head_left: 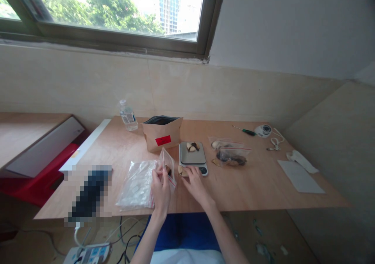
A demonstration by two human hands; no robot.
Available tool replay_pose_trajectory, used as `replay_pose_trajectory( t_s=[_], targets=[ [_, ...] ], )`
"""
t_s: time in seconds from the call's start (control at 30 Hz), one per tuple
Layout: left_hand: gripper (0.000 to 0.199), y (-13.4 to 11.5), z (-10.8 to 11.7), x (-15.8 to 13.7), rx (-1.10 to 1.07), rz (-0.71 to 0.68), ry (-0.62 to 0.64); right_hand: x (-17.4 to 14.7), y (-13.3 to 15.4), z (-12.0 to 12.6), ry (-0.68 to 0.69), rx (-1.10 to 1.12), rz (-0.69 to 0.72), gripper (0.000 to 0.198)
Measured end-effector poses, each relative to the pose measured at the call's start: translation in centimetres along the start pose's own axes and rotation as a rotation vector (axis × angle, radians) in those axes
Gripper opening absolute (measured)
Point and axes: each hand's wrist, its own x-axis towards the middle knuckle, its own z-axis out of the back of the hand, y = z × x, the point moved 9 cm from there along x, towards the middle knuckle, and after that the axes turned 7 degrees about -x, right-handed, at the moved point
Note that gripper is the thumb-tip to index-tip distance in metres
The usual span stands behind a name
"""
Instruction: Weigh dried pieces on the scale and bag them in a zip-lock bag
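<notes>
My left hand [160, 187] holds a small clear zip bag [168, 166] upright by its edge, with a dark piece inside. My right hand [195, 182] grips a pale tan piece [181, 171] right beside the bag's mouth, just in front of a small digital scale [192, 157]. A few pale and dark pieces [192, 146] lie on the scale's plate. A stack of empty clear zip bags [137, 185] lies flat to the left of my left hand. Behind the scale stands an open brown paper pouch [162, 133] with a red label.
Two filled zip bags [231, 151] lie right of the scale. A plastic bottle [128, 115] stands at the back left, a screwdriver [244, 130] and a small white device [265, 130] with cord at the back right. White paper [300, 175] lies far right. A power strip [88, 253] sits on the floor.
</notes>
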Motion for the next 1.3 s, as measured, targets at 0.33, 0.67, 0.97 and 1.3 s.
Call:
replay_pose_trajectory(
  t_s=[0.33,0.67,0.97,1.3],
  targets=[
    [0.021,-0.5,0.0,-0.2,0.031,-0.058,0.023,0.7,0.5,3.0,-0.167,0.152,-0.121,0.018],
    [0.021,-1.2,-1.2,-1.3,-0.025,-0.007,0.088,3.9,2.8,5.3,-0.025,0.639,-0.236,0.039],
    [0.029,-0.2,-0.4,-1.3,-0.08,0.089,0.013,7.9,-5.8,3.5,-0.28,0.093,-0.193,0.031],
    [0.028,-0.6,-0.4,-1.3,-0.074,0.036,0.01,8.4,-7.8,0.9,-0.18,0.053,-0.126,0.027]
  ],
)
